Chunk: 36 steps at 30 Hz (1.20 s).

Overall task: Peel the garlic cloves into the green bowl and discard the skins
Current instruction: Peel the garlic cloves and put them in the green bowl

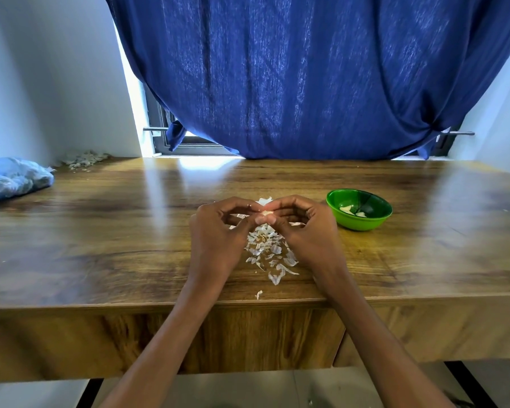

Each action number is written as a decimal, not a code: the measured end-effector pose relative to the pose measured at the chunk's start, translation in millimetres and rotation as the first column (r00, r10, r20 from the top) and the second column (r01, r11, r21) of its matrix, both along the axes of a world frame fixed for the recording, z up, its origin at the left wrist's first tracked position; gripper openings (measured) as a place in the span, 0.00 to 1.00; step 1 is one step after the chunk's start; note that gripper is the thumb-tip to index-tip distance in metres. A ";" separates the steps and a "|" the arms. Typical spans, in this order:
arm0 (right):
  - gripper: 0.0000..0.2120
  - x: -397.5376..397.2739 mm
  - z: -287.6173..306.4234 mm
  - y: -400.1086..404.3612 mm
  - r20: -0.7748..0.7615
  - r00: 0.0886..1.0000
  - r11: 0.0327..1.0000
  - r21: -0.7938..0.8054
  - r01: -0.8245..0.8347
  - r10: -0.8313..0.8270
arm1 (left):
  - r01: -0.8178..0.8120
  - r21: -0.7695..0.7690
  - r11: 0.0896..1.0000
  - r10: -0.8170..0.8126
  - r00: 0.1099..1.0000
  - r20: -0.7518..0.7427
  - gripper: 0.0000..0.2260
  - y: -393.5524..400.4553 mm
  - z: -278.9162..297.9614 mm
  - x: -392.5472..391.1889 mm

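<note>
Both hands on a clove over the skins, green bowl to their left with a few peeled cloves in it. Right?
Not quite: the head view shows the green bowl to the right of the hands. Otherwise yes: left hand and right hand pinch a clove over the skins.

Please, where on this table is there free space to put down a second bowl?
Bare wood lies between the blue bag and the left hand, and right of the green bowl up to the table edge. The far strip under the curtain is also free. The middle is crowded: skins lie scattered under both hands, right hand included.
</note>
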State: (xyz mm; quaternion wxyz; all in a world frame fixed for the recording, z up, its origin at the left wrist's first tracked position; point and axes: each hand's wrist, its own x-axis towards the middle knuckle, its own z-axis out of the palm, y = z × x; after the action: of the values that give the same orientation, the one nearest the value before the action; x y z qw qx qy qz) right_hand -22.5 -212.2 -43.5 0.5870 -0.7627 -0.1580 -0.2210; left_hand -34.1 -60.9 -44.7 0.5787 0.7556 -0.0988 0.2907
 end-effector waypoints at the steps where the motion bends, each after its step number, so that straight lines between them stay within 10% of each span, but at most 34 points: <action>1: 0.09 0.0 0.2 0.1 -0.002 1.000 1.000 0.007 -0.008 0.008 | 0.004 -0.010 1.000 -0.004 1.000 0.001 0.09 0.0 -0.2 0.2; 36: 0.07 0.4 -2.3 -1.8 -0.037 0.994 0.989 0.119 -0.094 0.099 | -0.014 -0.016 1.000 0.015 0.997 0.080 0.12 -2.6 2.5 -2.1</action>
State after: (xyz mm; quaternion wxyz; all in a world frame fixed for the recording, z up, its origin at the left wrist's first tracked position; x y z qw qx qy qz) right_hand -22.1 -214.0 -45.7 0.6438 -0.7231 -0.1688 -0.1850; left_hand -36.2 -63.4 -42.2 0.5778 0.7397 -0.1142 0.3256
